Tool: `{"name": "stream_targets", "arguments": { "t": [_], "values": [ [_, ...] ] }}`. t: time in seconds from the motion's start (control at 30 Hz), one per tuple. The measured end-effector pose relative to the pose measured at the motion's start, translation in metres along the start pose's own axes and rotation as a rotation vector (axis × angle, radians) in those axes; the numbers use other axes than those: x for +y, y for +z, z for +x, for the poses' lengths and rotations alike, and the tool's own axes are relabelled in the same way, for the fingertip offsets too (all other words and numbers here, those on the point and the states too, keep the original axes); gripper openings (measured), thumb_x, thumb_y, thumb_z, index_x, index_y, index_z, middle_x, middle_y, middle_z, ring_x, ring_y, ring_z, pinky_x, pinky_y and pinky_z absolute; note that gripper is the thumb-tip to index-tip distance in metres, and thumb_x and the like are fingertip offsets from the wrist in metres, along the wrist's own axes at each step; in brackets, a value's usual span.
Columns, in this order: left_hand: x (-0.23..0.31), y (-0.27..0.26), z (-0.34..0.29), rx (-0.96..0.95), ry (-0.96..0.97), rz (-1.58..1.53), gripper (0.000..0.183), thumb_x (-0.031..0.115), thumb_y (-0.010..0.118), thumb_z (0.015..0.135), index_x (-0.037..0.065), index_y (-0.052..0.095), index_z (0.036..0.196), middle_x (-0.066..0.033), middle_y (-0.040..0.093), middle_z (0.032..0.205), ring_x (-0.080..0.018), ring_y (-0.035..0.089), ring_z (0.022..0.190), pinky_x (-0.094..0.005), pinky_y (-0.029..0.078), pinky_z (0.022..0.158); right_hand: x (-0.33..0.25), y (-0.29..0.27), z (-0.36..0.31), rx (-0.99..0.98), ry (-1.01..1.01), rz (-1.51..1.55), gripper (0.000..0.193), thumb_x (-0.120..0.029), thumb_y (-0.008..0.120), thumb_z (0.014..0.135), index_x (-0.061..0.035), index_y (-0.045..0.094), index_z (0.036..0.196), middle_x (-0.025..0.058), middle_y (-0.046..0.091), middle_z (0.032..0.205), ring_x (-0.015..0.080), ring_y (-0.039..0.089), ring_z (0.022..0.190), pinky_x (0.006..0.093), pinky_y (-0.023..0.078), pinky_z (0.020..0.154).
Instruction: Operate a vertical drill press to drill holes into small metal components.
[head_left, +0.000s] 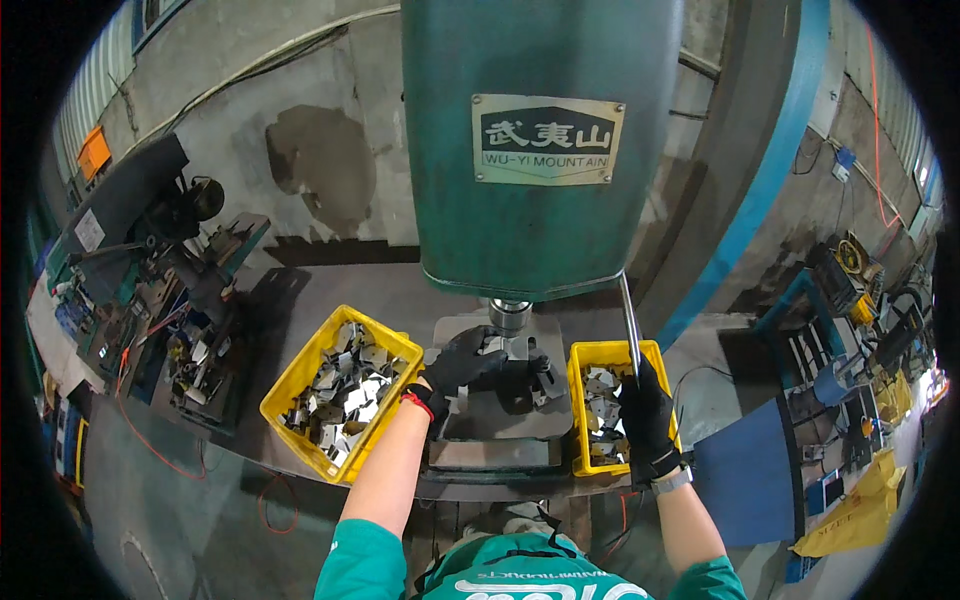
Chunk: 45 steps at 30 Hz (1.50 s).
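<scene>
In a black glove, my left hand [465,363] is at the work spot under the spindle [510,316] of a green drill press [535,225]. Its fingertips close on a small bent metal piece [517,347], partly hidden by the glove and the spindle. A dark fixture [543,378] stands just right of the piece on the grey machine table [490,425]. My right hand [647,412], also gloved in black, is wrapped around the lower end of the press's long metal lever [632,325], above the right yellow bin.
A yellow bin [290,385] heaped with small metal pieces [350,393] stands left of the table. Another yellow bin [660,362] holding similar pieces stands to the right. A cluttered machine [190,290] is at far left, a blue panel [745,470] at right.
</scene>
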<state>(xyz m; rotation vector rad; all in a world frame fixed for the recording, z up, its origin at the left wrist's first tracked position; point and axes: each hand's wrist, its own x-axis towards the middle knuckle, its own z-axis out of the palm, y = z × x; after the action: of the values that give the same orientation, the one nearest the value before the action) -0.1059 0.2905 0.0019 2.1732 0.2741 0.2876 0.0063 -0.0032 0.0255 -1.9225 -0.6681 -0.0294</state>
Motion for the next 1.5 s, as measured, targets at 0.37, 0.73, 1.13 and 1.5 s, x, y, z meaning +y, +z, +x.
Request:
{"name": "stream_targets", "arguments": {
  "t": [0.37,0.73,1.13,1.5],
  "values": [
    [-0.015,0.002,0.004,-0.018,-0.005,-0.06,0.05,0.023,0.063,0.079,0.001,0.047,0.121,-0.016,0.054,0.119,-0.0242,0.051,0.108,-0.0351,0.04,0.093,-0.015,-0.009,-0.005,0.015,-0.135,0.201,0.036,-0.007,0.05,0.089,-0.0042,0.048,0.125,0.0038,0.061,0.096,0.0105,0.056,0.08,0.0244,0.047,0.067],
    [-0.021,0.019,0.009,0.279,0.131,0.103,0.038,0.028,0.063,0.077,0.006,0.057,0.107,-0.0142,0.063,0.099,-0.0283,0.06,0.093,-0.0382,0.046,0.081,-0.044,-0.034,-0.007,-0.041,-0.094,-0.074,0.036,-0.009,0.049,0.09,-0.0041,0.047,0.125,-0.0019,0.055,0.083,0.0045,0.047,0.067,0.0207,0.041,0.059],
    [-0.006,0.004,0.014,0.061,-0.082,-0.174,0.03,0.02,0.059,0.085,0.001,0.056,0.108,-0.0065,0.061,0.097,-0.0137,0.053,0.086,-0.0287,0.043,0.078,-0.011,-0.017,-0.002,-0.026,0.26,0.574,0.029,-0.015,0.05,0.091,-0.0029,0.052,0.118,0.0002,0.055,0.087,0.0079,0.049,0.074,0.0205,0.042,0.07],
    [-0.008,0.007,0.012,0.104,-0.053,-0.209,0.033,0.022,0.061,0.082,0.002,0.056,0.109,-0.0046,0.06,0.09,-0.011,0.052,0.078,-0.0268,0.044,0.069,-0.005,-0.002,-0.002,0.108,0.036,0.4,0.027,-0.005,0.053,0.089,0.0006,0.053,0.115,0.0009,0.057,0.086,0.0051,0.049,0.073,0.0211,0.043,0.062]
  ]
}}
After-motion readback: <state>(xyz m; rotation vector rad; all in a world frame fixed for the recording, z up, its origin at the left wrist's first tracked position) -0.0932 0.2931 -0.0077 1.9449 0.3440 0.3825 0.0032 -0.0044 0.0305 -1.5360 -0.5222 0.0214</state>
